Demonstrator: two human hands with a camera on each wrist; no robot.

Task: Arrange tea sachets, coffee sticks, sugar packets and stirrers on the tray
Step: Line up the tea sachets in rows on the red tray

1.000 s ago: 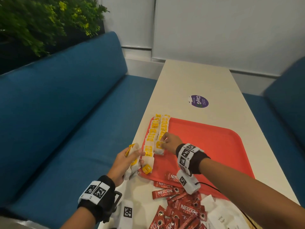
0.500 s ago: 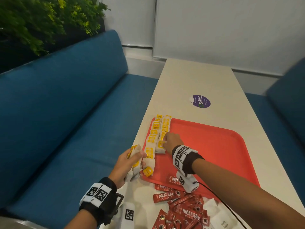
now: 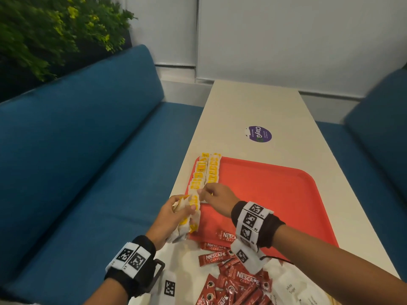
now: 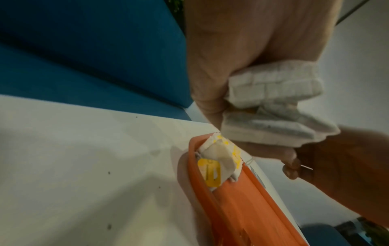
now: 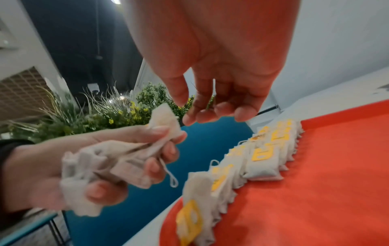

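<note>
Most of the red tray (image 3: 275, 194) is bare; tea bag rows (image 3: 206, 172) line its left rim, coffee sticks (image 3: 233, 280) crowd the near worktop (image 3: 253, 106).

— What kind of place is this?
— A café or office pantry booth: blue upholstered benches (image 3: 83, 164) flank a long white table (image 3: 253, 106), with greenery (image 3: 50, 31) behind the seat.

Smooth plastic tray (image 3: 275, 194), papery tea sachets (image 3: 212, 170)

Right hand (image 3: 217, 195) off tray rows, toward bundle (image 3: 184, 219)
</note>
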